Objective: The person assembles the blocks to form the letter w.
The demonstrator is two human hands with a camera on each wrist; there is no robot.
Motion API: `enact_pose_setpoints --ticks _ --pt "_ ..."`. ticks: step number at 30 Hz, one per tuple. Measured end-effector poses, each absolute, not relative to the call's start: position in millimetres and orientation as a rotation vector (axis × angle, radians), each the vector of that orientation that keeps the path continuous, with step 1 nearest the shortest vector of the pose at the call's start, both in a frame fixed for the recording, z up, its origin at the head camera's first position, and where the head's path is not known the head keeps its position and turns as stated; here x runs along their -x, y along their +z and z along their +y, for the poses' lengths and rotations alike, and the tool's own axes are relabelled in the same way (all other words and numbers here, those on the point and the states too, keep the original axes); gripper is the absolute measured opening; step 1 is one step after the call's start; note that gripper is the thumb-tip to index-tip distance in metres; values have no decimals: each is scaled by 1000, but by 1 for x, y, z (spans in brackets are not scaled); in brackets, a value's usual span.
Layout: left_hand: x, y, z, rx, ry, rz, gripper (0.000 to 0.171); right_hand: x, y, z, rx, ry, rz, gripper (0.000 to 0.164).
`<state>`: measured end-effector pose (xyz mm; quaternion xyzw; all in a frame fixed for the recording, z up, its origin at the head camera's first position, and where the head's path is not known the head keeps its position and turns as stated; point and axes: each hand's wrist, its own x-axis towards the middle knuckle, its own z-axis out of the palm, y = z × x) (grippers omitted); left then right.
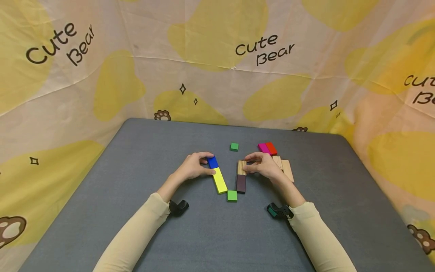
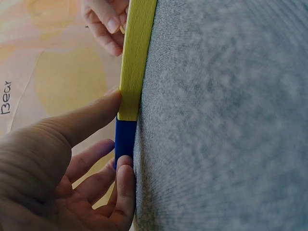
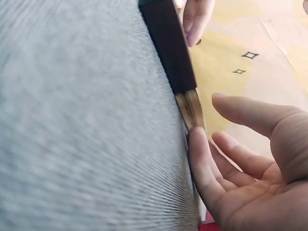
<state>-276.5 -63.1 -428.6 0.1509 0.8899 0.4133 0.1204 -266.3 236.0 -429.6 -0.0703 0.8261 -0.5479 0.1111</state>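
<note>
In the head view my left hand (image 1: pixel 193 166) is at the blue block (image 1: pixel 213 162), its fingers curled about the far end. Its thumb touches the yellow block (image 1: pixel 220 181), which lies end to end with the blue one. My right hand (image 1: pixel 266 165) touches the wood-grain block (image 1: pixel 241 167) with its fingertips. The right wrist view shows a finger (image 3: pixel 198 149) over that block's end and the thumb apart from it. A dark brown block (image 1: pixel 241 184) continues that row. At the near ends of both rows lies a green block (image 1: pixel 232 196).
Another green block (image 1: pixel 234 147) lies farther back, between the rows. Behind my right hand are a magenta block (image 1: pixel 263 148), a red block (image 1: pixel 271 148) and pale wooden blocks (image 1: pixel 287 170). All lie on the grey table (image 1: pixel 210 238), with a printed cloth (image 1: pixel 210 49) hanging behind it.
</note>
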Motion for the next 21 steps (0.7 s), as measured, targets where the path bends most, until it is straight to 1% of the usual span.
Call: enact_pose_setpoints --ticks 6,10,16,21 --pt "277 -433 -63 -468 1229 2608 62 279 -419 239 308 -1638 2539 40" --pt "277 -433 -63 -469 1228 2596 62 296 -413 238 392 -1594 2587 40" --pt "278 -433 -64 -460 1223 2606 62 323 -414 238 472 -1551 2573 38" --pt "277 -433 -66 -464 1220 2614 61 340 -419 238 480 -1489 2557 39"
